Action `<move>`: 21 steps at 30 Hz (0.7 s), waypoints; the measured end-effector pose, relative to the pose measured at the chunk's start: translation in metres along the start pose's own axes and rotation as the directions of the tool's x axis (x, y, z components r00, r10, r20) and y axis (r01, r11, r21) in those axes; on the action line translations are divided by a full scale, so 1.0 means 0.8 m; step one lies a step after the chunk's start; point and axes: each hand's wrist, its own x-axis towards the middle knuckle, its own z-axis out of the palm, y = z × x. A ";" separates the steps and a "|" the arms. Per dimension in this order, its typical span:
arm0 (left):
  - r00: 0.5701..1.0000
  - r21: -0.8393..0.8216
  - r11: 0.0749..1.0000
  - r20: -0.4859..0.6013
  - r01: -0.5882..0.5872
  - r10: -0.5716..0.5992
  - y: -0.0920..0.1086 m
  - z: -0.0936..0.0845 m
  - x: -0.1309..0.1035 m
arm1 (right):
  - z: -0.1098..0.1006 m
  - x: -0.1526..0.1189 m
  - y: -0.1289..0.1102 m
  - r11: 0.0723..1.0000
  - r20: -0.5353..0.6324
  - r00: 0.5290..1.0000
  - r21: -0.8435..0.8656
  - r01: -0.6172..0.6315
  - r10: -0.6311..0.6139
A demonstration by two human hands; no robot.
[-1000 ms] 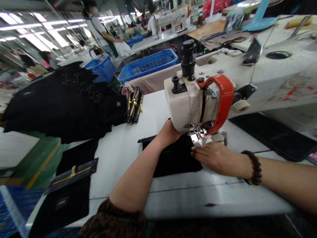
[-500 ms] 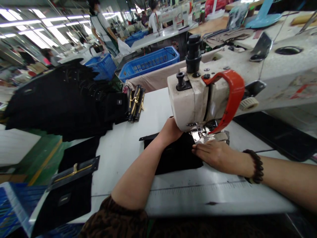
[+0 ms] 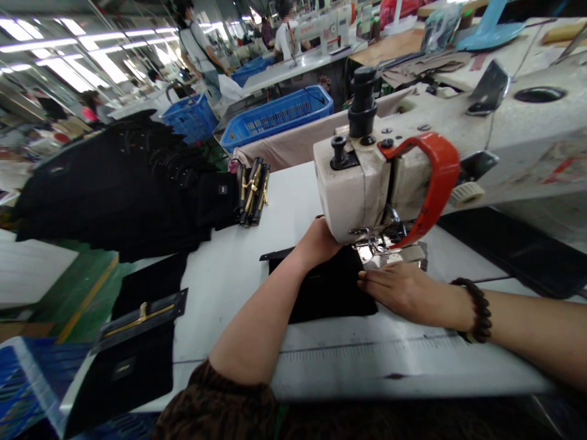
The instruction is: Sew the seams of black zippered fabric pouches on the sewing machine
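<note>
A black fabric piece (image 3: pixel 328 293) lies flat on the white sewing table, with its right edge at the metal presser foot (image 3: pixel 367 252) of a sewing machine (image 3: pixel 353 189). My left hand (image 3: pixel 322 241) rests on the far part of the fabric, beside the machine head. Its fingers are hidden behind the head and my wrist. Close in front of the presser foot, my right hand (image 3: pixel 406 292) has its fingers pressed together on the fabric's right edge. A dark strip (image 3: pixel 276 253) sticks out at the fabric's far left corner.
Black fabric pieces (image 3: pixel 105 189) are heaped at the left, beside rolled zipper strips (image 3: pixel 254 190). A black panel with a gold zipper (image 3: pixel 132 351) hangs over the table's left edge. Blue baskets (image 3: pixel 279 116) stand behind. A dark flat panel (image 3: pixel 513 244) lies under the machine arm.
Everything nearby appears slightly further right as the view shifts. Both hands stay at nearly the same spots on the fabric. A person in the background has moved a little.
</note>
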 end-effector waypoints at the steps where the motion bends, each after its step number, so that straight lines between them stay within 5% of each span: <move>1: 1.000 0.004 1.000 0.000 -0.001 0.001 0.000 0.000 0.000 | 0.000 0.000 0.000 1.000 -0.002 1.000 0.000 0.000 0.000; 11: 0.999 0.030 0.999 -0.038 0.015 -0.014 -0.003 0.006 0.001 | 0.001 0.000 0.001 0.995 -0.049 0.998 -0.092 -0.033 0.028; 21: 0.996 -0.017 0.999 -0.083 0.039 -0.040 -0.028 0.021 0.014 | 0.003 0.010 0.004 0.957 -0.072 0.976 -0.191 -0.217 0.207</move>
